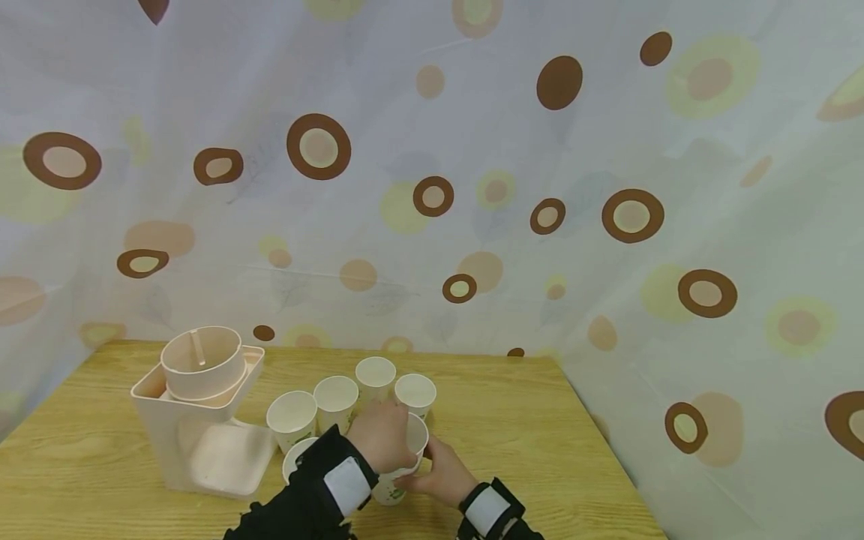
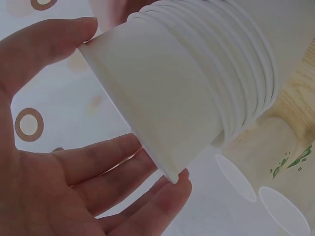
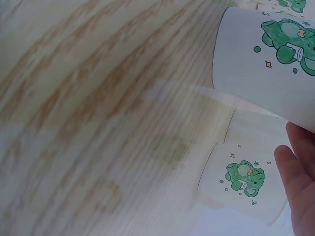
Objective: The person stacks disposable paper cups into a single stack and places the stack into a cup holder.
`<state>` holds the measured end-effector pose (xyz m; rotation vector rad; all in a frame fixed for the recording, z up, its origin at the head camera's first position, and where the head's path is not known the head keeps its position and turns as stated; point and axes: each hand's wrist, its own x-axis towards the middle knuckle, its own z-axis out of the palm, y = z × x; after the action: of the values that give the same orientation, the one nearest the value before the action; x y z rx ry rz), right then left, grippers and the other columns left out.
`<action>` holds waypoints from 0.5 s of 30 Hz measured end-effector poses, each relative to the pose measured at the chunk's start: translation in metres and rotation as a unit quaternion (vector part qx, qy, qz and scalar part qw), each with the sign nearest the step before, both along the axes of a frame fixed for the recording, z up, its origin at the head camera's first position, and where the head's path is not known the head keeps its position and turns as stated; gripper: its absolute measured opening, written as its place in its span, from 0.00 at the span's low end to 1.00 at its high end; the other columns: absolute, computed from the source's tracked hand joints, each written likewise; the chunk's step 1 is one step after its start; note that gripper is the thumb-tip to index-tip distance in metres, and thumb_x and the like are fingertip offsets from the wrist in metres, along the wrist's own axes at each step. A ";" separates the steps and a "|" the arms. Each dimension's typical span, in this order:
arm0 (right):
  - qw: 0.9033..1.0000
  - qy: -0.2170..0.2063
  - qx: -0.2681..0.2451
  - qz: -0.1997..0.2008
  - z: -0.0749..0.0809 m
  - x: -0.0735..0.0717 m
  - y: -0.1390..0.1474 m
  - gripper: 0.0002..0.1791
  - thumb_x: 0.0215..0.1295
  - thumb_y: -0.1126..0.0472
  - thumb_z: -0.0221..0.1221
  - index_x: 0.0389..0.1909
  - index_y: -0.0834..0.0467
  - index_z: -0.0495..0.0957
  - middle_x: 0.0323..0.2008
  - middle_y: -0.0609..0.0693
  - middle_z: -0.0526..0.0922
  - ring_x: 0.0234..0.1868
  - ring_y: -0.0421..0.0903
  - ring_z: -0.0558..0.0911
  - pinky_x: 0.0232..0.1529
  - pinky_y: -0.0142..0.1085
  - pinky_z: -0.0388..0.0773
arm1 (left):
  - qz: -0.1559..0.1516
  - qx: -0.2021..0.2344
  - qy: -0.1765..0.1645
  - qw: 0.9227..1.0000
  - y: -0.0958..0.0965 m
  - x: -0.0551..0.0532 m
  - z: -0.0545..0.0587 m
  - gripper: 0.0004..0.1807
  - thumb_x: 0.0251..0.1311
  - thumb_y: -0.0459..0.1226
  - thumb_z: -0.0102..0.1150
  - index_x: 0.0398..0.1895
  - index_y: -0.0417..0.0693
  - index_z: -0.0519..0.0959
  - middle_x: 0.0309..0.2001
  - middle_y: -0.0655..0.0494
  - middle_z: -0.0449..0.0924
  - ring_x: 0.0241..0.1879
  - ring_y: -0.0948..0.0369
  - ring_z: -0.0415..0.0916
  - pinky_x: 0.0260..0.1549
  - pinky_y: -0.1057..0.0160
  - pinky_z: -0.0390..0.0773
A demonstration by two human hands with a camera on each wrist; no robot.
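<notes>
Your left hand [image 1: 383,437] and right hand [image 1: 447,476] are both on a nested paper cup stack [image 2: 197,69], located above the near middle part of the wood-grain table [image 1: 526,435]; the stack is tilted, and several rolled rims show close together along its side in the left wrist view; your left thumb and fingers are apart from one another and clamped on opposite edges of the rim of the end cup; your right thumb and fingers are set on either side of the stack lower down, gripping it, although the right wrist view shows only some fingertips, at the lower edge of a white cup wall [image 3: 241,59] printed with a green cartoon animal; a further printed cup [image 3: 221,191] shows below it. Beyond and to the left of your hands, five paper cups [image 1: 292,412] stand upright, mouths up, grouped closely in an arc; the nearest is partly hidden by your left sleeve [image 1: 297,499]. At the left of the table stands a cream plastic container [image 1: 196,427], with a round cylinder [image 1: 202,364] seated in its top; a white cloth [image 1: 499,150] printed with brown, tan and yellow ovals hangs behind the table.
</notes>
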<state>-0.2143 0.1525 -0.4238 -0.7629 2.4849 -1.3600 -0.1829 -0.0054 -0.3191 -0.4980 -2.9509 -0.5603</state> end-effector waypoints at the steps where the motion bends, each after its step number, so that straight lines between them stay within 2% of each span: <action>1: 1.000 0.000 0.000 0.000 0.000 0.000 0.000 0.39 0.52 0.56 0.67 0.64 0.59 0.63 0.59 0.54 0.74 0.59 0.54 0.73 0.58 0.49 0.70 | 0.000 -0.001 -0.002 1.000 0.000 0.000 0.000 0.23 0.32 0.44 0.74 0.29 0.38 0.78 0.27 0.50 0.77 0.29 0.55 0.73 0.27 0.59 0.76; 8: 1.000 -0.005 -0.001 -0.002 0.002 0.001 0.000 0.39 0.52 0.56 0.67 0.64 0.60 0.62 0.59 0.55 0.73 0.59 0.54 0.73 0.58 0.49 0.70 | -0.017 0.022 -0.023 0.999 -0.001 -0.002 -0.005 0.23 0.32 0.40 0.74 0.31 0.37 0.76 0.27 0.50 0.77 0.26 0.58 0.74 0.26 0.60 0.77; 15: 1.000 -0.003 0.002 -0.004 0.002 0.001 -0.001 0.38 0.52 0.57 0.67 0.64 0.60 0.63 0.58 0.56 0.74 0.59 0.54 0.73 0.58 0.48 0.70 | -0.018 0.016 -0.027 0.999 -0.002 -0.003 -0.008 0.24 0.32 0.40 0.75 0.32 0.37 0.76 0.28 0.50 0.77 0.27 0.57 0.74 0.27 0.60 0.77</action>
<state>-0.2136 0.1518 -0.4217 -0.7465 2.4879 -1.3581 -0.1862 -0.0070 -0.3268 -0.5423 -2.9845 -0.6331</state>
